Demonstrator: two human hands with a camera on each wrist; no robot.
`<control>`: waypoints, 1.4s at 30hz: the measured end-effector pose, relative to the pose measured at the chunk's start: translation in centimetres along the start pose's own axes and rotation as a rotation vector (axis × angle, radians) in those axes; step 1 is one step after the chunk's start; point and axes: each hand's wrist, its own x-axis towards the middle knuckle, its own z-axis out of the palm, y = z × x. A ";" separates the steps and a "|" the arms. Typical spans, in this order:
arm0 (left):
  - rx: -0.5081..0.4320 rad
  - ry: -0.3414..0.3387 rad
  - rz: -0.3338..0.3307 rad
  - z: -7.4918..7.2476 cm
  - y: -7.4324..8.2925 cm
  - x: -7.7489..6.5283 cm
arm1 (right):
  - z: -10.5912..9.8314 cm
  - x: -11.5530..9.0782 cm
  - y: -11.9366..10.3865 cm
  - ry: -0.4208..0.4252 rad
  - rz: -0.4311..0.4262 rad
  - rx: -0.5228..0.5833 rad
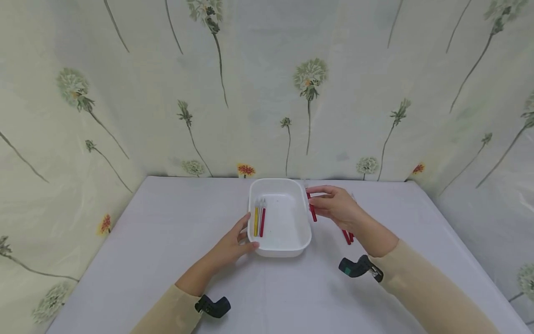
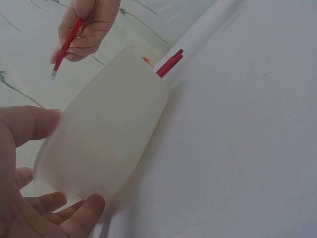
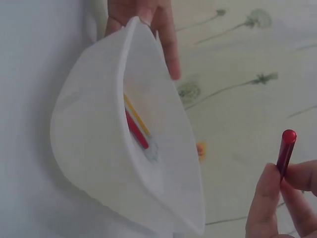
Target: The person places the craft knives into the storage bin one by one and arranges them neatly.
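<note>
A white plastic tub [image 1: 288,227] sits on the table. My left hand [image 1: 231,246] holds it by its left side and near left corner, thumb on the rim. Inside, along the left wall, lie a yellow pen-like stick [image 1: 256,222] and a red one [image 1: 263,222] with pale, see-through ends. Just beyond the tub's right rim, my right hand [image 1: 335,204] pinches another slim red pen-like stick [image 2: 68,44] between thumb and fingertips, its pale end pointing away from me. More red sticks [image 1: 346,237] lie on the table under my right hand, partly hidden by it.
A white cloth covers the table [image 1: 167,232]. Behind it and at both sides hangs a pale curtain [image 1: 258,93] printed with dandelions. A black wrist camera [image 1: 212,306] is on my left wrist and another wrist camera [image 1: 360,267] on my right.
</note>
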 end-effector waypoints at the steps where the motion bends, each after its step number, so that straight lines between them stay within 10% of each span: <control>1: -0.003 0.000 0.001 0.0 0.0 0.0 | 0.3 0.1 0.0 -0.002 0.002 0.004; 42: -0.031 -0.014 -0.011 -0.1 0.1 0.1 | 9.3 6.2 3.5 0.065 0.139 -0.003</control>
